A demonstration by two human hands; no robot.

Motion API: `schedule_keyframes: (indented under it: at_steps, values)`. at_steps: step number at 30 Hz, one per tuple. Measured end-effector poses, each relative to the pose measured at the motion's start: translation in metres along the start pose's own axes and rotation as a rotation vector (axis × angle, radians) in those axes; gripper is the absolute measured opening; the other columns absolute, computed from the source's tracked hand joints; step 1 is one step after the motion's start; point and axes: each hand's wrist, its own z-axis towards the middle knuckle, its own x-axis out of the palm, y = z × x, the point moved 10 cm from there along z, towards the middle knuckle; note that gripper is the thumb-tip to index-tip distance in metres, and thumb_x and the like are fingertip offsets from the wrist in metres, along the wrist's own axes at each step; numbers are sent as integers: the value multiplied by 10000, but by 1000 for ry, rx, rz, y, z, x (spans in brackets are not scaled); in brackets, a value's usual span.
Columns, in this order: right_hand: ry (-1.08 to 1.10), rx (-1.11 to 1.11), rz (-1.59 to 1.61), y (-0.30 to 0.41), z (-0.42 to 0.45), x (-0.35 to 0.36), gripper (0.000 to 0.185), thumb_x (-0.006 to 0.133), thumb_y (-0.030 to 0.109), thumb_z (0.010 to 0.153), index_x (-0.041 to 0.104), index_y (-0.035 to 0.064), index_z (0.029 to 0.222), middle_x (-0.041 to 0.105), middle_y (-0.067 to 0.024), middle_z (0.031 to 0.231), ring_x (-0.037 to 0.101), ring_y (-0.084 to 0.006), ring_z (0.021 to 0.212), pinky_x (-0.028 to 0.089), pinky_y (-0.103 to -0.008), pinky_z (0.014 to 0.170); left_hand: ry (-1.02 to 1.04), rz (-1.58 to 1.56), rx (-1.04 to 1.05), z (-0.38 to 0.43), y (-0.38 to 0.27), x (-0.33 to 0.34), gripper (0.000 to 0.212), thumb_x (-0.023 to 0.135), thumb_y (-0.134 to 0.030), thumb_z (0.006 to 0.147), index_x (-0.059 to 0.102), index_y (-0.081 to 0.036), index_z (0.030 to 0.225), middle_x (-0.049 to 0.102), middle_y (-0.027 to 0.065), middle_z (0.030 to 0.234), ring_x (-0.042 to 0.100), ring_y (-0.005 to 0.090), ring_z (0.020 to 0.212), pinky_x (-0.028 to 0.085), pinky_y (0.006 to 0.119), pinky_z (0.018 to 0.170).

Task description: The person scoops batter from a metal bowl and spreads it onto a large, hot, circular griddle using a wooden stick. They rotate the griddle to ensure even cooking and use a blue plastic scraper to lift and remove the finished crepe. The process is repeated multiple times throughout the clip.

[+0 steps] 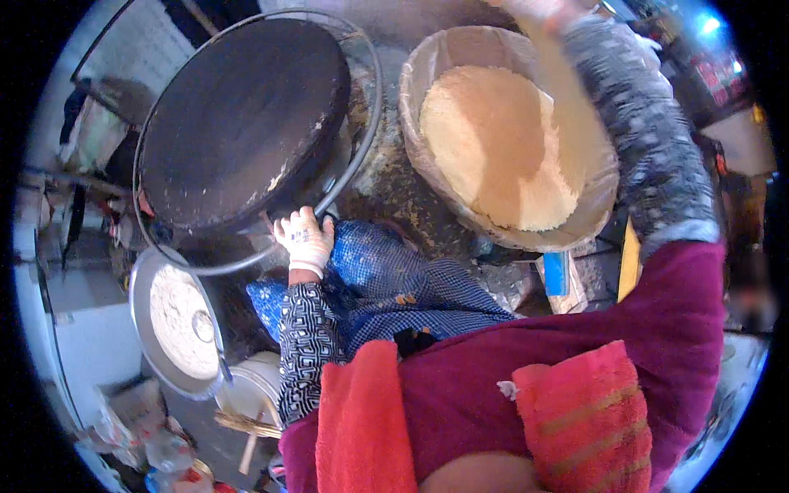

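Note:
My left hand, in a white glove with writing on its back, rests at the metal ring around a large round black griddle. Its fingers meet the ring's near edge; whether they grip it is unclear. My right hand is blurred at the top edge, beyond the lined basket, and what it holds cannot be made out. Over the basket's right side hangs a thin tan sheet, blurred, below that hand. A stack of thin round pale-brown flatbreads lies in the basket.
At left stands a metal basin of pale batter with a round ladle in it. Below are a white bucket and a straw brush. A blue object and a yellow strip lie near the basket.

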Motion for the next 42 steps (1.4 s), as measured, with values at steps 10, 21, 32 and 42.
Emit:
schedule_keyframes:
  at_steps: [10,21,32,42]
  values:
    - [326,120,601,270,-138,355,165,601,157,856,750,128,922,740,-76,879,720,-258,826,541,-426,657,-22,58,164,-11,8,-5,530,653,-537,853,615,-47,1052,645,180,999,592,404,974,335,578,1051]
    - [446,340,853,283,-162,436,177,588,135,852,761,102,856,743,-116,853,725,-279,814,550,-450,654,185,181,143,-20,86,-8,356,700,-311,768,579,-46,972,602,185,936,532,419,1001,366,527,1008]
    - [499,278,1004,280,-165,417,297,613,301,898,743,34,914,729,-187,888,708,-345,801,548,-458,702,360,282,-55,-31,101,-28,359,786,-263,738,628,-17,947,655,208,960,610,398,975,457,493,908]
    - [-359,30,1144,293,-168,135,257,653,118,896,637,22,1133,659,-191,1133,612,-372,1073,492,-451,945,294,-273,239,-58,-115,-49,388,708,-400,773,652,-71,972,614,147,1014,585,332,1007,427,473,937]
